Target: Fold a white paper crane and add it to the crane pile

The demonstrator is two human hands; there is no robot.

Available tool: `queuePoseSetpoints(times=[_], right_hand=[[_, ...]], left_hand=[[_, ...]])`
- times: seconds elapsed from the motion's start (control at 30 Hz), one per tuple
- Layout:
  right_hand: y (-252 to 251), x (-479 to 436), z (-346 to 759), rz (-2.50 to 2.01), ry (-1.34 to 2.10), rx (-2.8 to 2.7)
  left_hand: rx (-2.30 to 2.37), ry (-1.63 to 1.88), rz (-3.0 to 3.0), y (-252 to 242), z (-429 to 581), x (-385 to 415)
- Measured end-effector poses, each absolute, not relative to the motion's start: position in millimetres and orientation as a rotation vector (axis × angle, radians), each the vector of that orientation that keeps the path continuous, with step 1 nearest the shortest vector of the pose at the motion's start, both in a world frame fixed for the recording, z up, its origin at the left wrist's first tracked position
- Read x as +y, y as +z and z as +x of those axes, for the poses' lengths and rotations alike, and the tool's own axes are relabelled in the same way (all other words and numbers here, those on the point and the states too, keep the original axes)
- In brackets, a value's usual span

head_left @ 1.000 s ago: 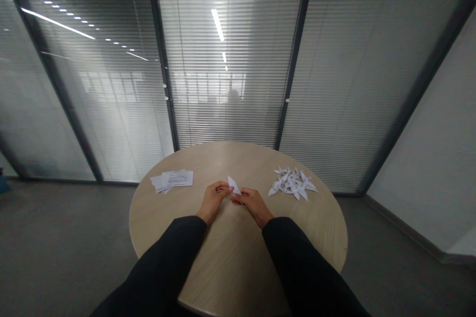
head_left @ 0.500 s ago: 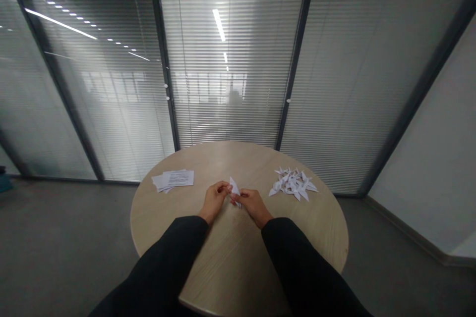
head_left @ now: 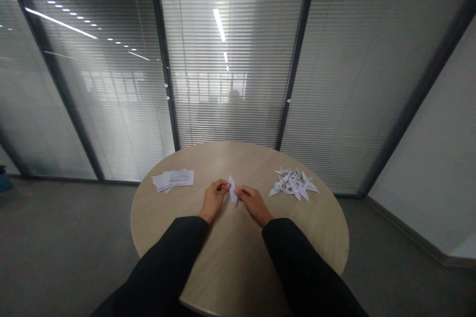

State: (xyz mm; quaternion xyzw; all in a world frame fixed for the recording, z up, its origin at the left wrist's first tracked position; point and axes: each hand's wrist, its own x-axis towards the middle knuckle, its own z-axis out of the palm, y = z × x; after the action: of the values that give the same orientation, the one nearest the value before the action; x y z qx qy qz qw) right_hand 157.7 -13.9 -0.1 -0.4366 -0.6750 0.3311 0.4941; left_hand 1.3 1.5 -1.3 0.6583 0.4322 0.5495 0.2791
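A narrow, pointed piece of folded white paper [head_left: 232, 191] is held upright between my two hands, over the middle of the round table. My left hand [head_left: 214, 198] pinches its left edge between thumb and fingertips. From the other side, my right hand [head_left: 253, 201] has its thumb and forefinger closed on the right edge. The fine folds are too small to make out.
On the round wooden table [head_left: 238, 267], several printed paper sheets [head_left: 181, 178] lie at the left. A heap of folded white paper cranes [head_left: 293, 183] lies at the right. Glass panels with blinds [head_left: 230, 119] stand behind the table.
The folded paper has turned to a narrower, more upright view. My right hand's fingers have drawn back from across its lower part to its right edge. My left hand has barely moved.
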Motion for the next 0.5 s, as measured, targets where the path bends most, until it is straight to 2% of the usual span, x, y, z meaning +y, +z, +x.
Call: queuePoseSetpoints(times=[0.3,0.5], right_hand=[[0,-17,158,-1.058,0.702,-1.668],[-3,-14,159,-1.003,0.761,-1.686]], left_hand=[[1.111,1.437,1.711,3,7,-4],[0.966,1.346,1.548,8,11,-10]])
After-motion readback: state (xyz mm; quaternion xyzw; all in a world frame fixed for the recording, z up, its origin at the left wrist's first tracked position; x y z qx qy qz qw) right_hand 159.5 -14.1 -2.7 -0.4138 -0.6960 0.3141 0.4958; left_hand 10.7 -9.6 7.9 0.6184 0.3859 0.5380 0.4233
